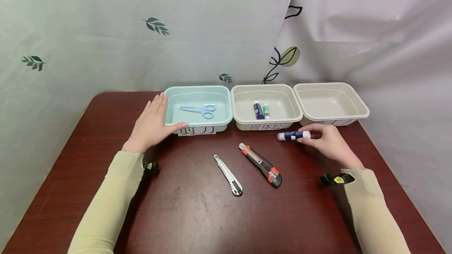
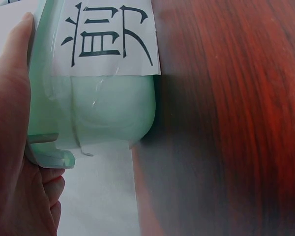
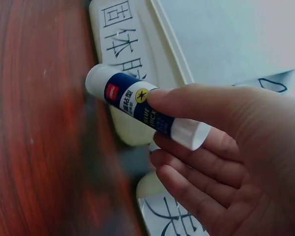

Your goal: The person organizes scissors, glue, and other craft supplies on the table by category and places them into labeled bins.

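Observation:
My right hand (image 1: 330, 141) pinches a blue-and-white glue stick (image 1: 294, 135) between thumb and fingers. In the right wrist view the glue stick (image 3: 132, 101) is tilted, its lettering facing the camera. My left hand (image 1: 150, 122) rests on the corner of the light-blue bin (image 1: 226, 122), fingers along its left side and thumb on the front rim. Light-blue scissors (image 1: 203, 110) lie in that bin. In the beige middle bin (image 1: 240, 118) are a blue glue stick (image 1: 258, 109) and a smaller green-and-white one (image 1: 266, 111).
A silver utility knife (image 1: 228, 175) and a red-and-black utility knife (image 1: 261, 166) lie on the dark red wooden table (image 1: 197, 218). At the right stands another beige bin (image 1: 332, 101). Paper labels front the bins; a white leaf-patterned sheet (image 1: 197, 30) hangs behind.

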{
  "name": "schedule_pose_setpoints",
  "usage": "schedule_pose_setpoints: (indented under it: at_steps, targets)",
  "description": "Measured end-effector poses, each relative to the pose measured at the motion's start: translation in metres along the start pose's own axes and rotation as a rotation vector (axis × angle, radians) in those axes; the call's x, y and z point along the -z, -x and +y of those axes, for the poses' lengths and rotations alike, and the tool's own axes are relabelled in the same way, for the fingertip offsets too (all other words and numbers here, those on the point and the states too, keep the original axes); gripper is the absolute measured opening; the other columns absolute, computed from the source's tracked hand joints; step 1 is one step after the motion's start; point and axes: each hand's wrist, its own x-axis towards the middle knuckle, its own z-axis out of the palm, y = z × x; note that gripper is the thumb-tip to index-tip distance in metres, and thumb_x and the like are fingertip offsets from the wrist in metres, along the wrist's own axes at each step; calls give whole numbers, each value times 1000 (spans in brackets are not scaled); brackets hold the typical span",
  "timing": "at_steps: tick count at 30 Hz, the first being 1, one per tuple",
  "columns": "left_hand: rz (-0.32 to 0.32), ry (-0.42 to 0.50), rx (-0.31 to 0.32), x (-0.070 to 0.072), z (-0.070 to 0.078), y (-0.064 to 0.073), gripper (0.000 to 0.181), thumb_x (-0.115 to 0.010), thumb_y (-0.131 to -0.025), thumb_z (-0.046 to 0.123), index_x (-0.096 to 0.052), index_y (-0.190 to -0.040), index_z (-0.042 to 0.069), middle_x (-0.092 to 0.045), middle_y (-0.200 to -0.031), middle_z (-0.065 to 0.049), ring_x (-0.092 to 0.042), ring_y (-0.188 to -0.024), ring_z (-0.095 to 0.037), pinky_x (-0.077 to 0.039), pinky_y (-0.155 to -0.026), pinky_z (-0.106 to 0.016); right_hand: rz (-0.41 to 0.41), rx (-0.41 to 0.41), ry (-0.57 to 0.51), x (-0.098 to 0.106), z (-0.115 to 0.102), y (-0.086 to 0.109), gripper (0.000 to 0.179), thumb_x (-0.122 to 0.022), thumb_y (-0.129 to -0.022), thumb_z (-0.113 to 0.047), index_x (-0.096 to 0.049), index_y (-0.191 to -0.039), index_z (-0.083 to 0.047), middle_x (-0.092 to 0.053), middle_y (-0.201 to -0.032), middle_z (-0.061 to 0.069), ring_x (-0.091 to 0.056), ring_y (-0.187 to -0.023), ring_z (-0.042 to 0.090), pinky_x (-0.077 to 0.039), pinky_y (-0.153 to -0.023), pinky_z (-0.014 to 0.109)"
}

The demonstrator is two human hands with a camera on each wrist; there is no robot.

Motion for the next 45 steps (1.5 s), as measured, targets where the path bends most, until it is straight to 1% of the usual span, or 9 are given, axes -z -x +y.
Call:
schedule_pose_setpoints:
  at_steps: [4,12,17,20,27,32,35,39,45]
  targets:
    - [1,-3,0,0,0,0,122,-55,-86,81,-11,-160,-5,-11,-167,-22,-7,-154,-32,-1,-125,-42,3,-5,-75,0,-7,-1,26,-85,-86,-20,-77,-108,-8,-75,-97,4,-72,-80,12,-53,-71,11]
    - [1,-7,2,0,0,0,122,-55,-86,80,-11,-160,-5,-11,-167,-21,-10,-154,-35,-1,-125,-42,-6,9,-177,4,-26,-1,31,-84,-86,-11,-75,-114,-1,-74,-104,9,-72,-84,8,-56,-75,14]
    - [-2,-7,3,0,0,0,121,-55,-86,80,-10,-160,-5,-10,-167,-21,-10,-154,-35,0,-125,-41,1,-20,-225,9,-37,-2,33,-85,-85,-13,-75,-115,-4,-74,-104,9,-73,-83,10,-58,-74,17]
    - [-6,-7,3,0,0,0,121,-55,-87,80,-10,-160,-5,-10,-167,-21,-10,-154,-35,0,-125,-41,14,-34,-266,12,-43,-3,34,-85,-85,-16,-75,-116,-6,-73,-106,8,-74,-85,14,-59,-76,20]
    - [1,-6,1,0,0,0,122,-55,-86,80,-11,-160,-6,-10,-167,-21,-11,-154,-35,-1,-125,-42,53,-13,-256,17,-52,-7,36,-83,-88,-15,-73,-123,-9,-73,-109,9,-73,-87,10,-56,-78,16]
    - [-5,-7,1,0,0,0,121,-55,-86,80,-10,-160,-5,-9,-167,-21,-8,-154,-34,-1,-125,-42,82,-8,-297,18,-57,-12,39,-83,-87,-8,-73,-124,-7,-73,-111,9,-72,-87,7,-56,-79,16]
    - [-6,-8,3,0,0,0,121,-54,-86,80,-10,-160,-5,-9,-167,-20,-7,-154,-32,0,-125,-42,93,10,-318,19,-59,-15,41,-82,-86,-3,-72,-126,-4,-73,-112,9,-72,-88,7,-56,-80,17]
    - [-10,-15,3,0,0,0,121,-54,-87,80,-9,-160,-5,-9,-167,-20,-7,-154,-32,-1,-125,-43,106,26,-333,21,-62,-20,42,-82,-86,-2,-71,-126,-2,-73,-111,6,-72,-88,7,-56,-80,17]
    - [-17,-30,7,3,2,1,122,-54,-86,81,-10,-160,-6,-10,-167,-21,-9,-154,-34,-4,-125,-45,115,36,-356,21,-65,-25,42,-82,-86,-2,-72,-126,-3,-74,-110,5,-72,-89,7,-57,-81,18]
